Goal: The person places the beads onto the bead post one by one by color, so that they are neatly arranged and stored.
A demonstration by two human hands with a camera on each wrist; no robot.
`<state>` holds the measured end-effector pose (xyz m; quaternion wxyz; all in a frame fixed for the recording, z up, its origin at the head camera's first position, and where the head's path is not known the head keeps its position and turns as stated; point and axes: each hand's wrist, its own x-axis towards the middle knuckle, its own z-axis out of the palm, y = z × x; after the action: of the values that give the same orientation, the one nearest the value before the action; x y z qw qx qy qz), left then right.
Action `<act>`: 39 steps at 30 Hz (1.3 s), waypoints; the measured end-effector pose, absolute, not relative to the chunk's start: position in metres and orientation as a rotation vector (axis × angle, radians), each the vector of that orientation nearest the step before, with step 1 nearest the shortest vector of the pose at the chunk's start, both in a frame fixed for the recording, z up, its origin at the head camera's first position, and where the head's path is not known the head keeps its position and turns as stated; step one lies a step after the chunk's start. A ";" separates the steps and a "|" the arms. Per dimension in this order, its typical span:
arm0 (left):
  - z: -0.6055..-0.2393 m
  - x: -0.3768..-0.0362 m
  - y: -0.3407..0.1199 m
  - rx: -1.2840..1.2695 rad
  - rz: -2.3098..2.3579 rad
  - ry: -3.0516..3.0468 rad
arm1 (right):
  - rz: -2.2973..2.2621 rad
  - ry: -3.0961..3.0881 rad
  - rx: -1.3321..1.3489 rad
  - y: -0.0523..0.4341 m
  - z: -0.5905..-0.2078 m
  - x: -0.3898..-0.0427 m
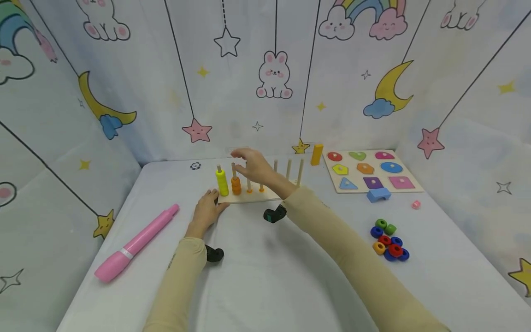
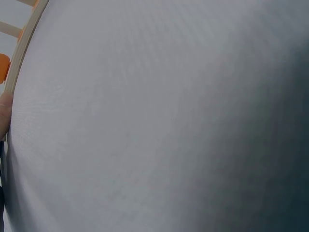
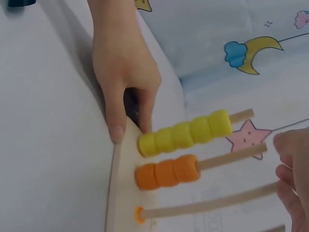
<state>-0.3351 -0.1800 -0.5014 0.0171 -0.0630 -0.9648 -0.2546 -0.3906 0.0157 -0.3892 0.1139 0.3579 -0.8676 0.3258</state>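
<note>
— What's over at your nine o'clock?

— A pink marker [image 1: 137, 243] lies on the white table [image 1: 265, 286], well apart from everything else I'm working with.

— And your left hand?

— My left hand [image 1: 206, 210] rests at the left end of the wooden peg board [image 1: 244, 197]. My thumb presses the front corner of the base while my fingers curl round the end, so I'm gripping the board. The right wrist view shows that plainly.

— What's on the pegs?

— At the board's nine o'clock end, the first peg carries a stack of yellow rings [image 1: 222, 182]. The next carries fewer orange rings [image 1: 236, 185]. The third peg has a single orange ring [image 3: 139, 214] at its foot.

— Your right hand?

— My right hand [image 1: 254, 166] hovers over the tops of the middle pegs, fingers loosely bent. I cannot tell whether it holds a ring.

— Further towards three o'clock?

— A shape puzzle board [image 1: 370, 170] lies at about one o'clock, a blue block [image 1: 378, 194] just in front of it. A pile of loose rings [image 1: 389, 240] in green, blue, red and orange sits at three o'clock, near my right sleeve.
</note>
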 end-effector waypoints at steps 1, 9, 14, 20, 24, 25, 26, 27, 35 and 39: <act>-0.501 -0.335 -0.180 -0.195 -0.793 -2.995 | 0.990 -2.522 1.041 0.020 -0.389 -0.389; -0.500 -0.334 -0.182 -0.192 -0.781 -2.989 | 1.454 -2.327 0.909 0.087 -0.373 -0.353; -0.500 -0.334 -0.187 -0.202 -0.757 -2.980 | 1.479 -2.423 0.810 0.151 -0.374 -0.318; -0.499 -0.334 -0.190 -0.198 -0.785 -2.994 | 1.336 -2.639 0.698 0.234 -0.407 -0.283; -0.500 -0.334 -0.189 -0.187 -0.777 -3.017 | 1.285 -2.718 0.651 0.284 -0.439 -0.263; -0.500 -0.334 -0.189 -0.188 -0.772 -3.018 | 1.248 -2.735 0.653 0.294 -0.445 -0.258; -0.500 -0.334 -0.189 -0.189 -0.769 -3.021 | 1.205 -2.748 0.662 0.302 -0.451 -0.252; -0.501 -0.334 -0.188 -0.193 -0.763 -3.021 | 1.166 -2.758 0.669 0.310 -0.456 -0.247; -0.501 -0.335 -0.183 -0.225 -0.756 -3.009 | 0.848 -2.748 0.724 0.338 -0.471 -0.204; -0.502 -0.336 -0.179 -0.247 -0.756 -3.010 | 0.722 -2.737 0.801 0.346 -0.477 -0.191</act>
<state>-0.3355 -0.1789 -0.5017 0.0143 -0.0792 -0.9667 -0.2430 -0.1914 0.3460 -0.4769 0.0998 0.2708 -0.9258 0.2441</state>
